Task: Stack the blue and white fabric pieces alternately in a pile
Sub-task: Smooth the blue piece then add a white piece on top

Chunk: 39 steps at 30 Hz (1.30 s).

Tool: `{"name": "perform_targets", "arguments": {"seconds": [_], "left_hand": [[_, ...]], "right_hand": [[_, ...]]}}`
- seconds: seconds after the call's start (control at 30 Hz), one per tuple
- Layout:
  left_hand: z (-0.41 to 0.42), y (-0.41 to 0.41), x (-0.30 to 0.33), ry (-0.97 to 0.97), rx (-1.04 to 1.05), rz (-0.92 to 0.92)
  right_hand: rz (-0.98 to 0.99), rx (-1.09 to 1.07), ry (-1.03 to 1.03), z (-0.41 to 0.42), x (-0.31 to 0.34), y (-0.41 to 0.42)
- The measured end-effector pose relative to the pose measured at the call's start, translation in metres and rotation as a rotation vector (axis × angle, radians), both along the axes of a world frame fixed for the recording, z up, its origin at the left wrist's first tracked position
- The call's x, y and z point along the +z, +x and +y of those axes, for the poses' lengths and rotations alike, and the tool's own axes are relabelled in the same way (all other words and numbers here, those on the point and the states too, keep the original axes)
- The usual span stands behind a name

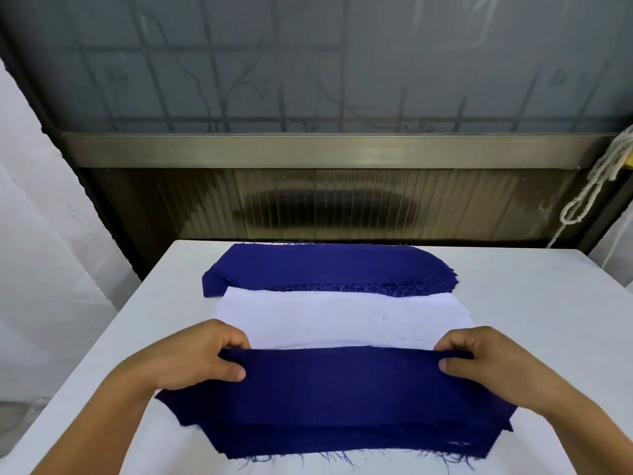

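White table (513, 303), hands pinching blue piece (342, 382)

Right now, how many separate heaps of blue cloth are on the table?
2. A far blue stack lies behind the white pieces; a near blue pile has its top piece gripped by both hands. Layers underneath are hidden.

I've got a blue piece (342, 389) nearest, frayed edge; white stack (342, 320) beyond it, blue stack (325, 269) at the back.

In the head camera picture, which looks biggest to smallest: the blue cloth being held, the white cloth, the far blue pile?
1. Held blue cloth, nearest the camera, so unsure.
2. White cloth and far blue pile look alike; white is partly covered.
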<state>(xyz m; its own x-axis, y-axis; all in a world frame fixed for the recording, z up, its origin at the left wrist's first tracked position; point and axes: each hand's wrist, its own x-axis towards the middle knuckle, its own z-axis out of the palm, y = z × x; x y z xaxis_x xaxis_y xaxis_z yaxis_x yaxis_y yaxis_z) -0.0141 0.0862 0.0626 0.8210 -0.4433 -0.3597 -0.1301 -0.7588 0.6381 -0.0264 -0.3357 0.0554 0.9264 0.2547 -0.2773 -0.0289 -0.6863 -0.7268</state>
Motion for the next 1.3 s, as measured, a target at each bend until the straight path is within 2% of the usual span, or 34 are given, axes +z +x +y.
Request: {"name": "perform_targets", "arguments": {"seconds": [0.07,0.13,0.2,0.27,0.37,0.4,0.47,0.53,0.67,0.77,0.97,1.13,1.3], "left_hand": [[-0.004,0.0,-0.009,0.041,0.001,0.017],[-0.006,0.002,-0.014,0.093,0.053,-0.055],[-0.006,0.003,-0.013,0.081,0.168,-0.218],[-0.008,-0.001,-0.007,-0.037,0.312,-0.425],[-0.011,-0.016,-0.004,-0.153,0.336,-0.696],[-0.01,-0.022,-0.009,-0.161,0.305,-0.735],[-0.007,-0.034,-0.027,-0.172,0.259,-0.695],[-0.005,-0.045,-0.049,-0.16,0.204,-0.651],[-0.013,-0.06,-0.081,0.062,-0.043,-0.706],[-0.011,-0.062,-0.09,0.068,-0.04,-0.676],[-0.016,-0.067,-0.088,0.055,-0.067,-0.911],[-0.02,-0.069,-0.095,0.05,-0.034,-0.972],[-0.022,-0.069,-0.097,0.051,-0.053,-0.928]], "right_hand": [[0.006,0.033,-0.16,0.002,-0.007,0.005],[-0.088,-0.01,-0.257,0.005,-0.014,0.006],[-0.283,-0.104,-0.283,0.008,-0.011,0.003],[-0.537,-0.196,-0.254,0.012,-0.006,-0.004],[-0.892,-0.205,-0.207,0.009,-0.011,-0.015],[-0.976,-0.166,-0.222,0.006,-0.017,-0.02],[-1.075,-0.075,-0.28,0.0,-0.031,-0.03],[-1.098,0.024,-0.356,-0.004,-0.047,-0.037],[-1.029,0.175,-0.442,-0.004,-0.072,-0.042],[-0.899,0.157,-0.457,-0.011,-0.081,-0.043],[-0.833,0.059,-0.382,-0.012,-0.086,-0.042],[-0.866,-0.012,-0.426,-0.015,-0.087,-0.041],[-0.883,-0.021,-0.508,-0.016,-0.09,-0.038]]}}
